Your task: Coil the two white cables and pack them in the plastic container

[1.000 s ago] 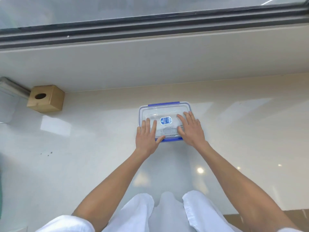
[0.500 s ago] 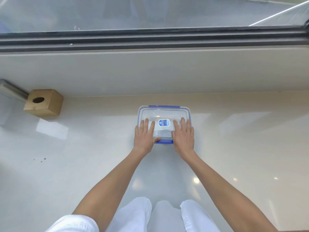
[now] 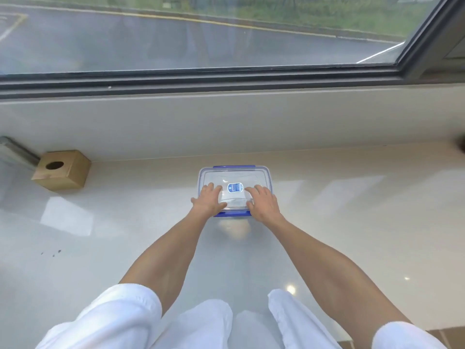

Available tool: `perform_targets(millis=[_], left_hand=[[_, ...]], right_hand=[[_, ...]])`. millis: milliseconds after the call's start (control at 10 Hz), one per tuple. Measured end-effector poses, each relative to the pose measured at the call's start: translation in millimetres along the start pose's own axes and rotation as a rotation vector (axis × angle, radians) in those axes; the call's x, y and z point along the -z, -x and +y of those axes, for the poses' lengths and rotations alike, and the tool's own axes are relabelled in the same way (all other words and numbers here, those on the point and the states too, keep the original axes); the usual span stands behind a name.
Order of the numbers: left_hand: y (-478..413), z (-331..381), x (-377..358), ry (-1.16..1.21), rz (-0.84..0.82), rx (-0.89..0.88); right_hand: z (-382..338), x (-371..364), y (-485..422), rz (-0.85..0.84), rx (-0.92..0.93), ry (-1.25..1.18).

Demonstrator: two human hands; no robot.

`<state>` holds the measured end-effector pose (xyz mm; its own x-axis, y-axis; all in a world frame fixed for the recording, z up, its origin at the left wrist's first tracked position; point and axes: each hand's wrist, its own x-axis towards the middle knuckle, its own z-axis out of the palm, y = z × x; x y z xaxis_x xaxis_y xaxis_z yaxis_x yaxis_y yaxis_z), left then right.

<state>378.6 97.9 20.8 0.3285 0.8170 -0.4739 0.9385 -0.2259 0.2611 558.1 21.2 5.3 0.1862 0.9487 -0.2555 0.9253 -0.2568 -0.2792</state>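
Beneath the window (image 3: 201,41), the container (image 3: 235,175) is pressed down by the left hand (image 3: 209,200) and right hand (image 3: 263,203), fingers spread flat, and one corner could be left unsealed by uneven pressure.

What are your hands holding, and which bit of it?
Nothing is really gripped: the left hand and right hand press down on top of the closed plastic container, near its front edge.

Clear plastic container (image 3: 235,173) (glossy floor (image 3: 352,222))
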Motion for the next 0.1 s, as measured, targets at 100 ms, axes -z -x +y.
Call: perform_targets(millis=[100], left_hand=[[-3.9, -0.8, 28.6, 0.055, 0.070, -0.065]], right_hand=[[-1.9, 38.0, -8.6, 0.069, -0.051, -0.213]])
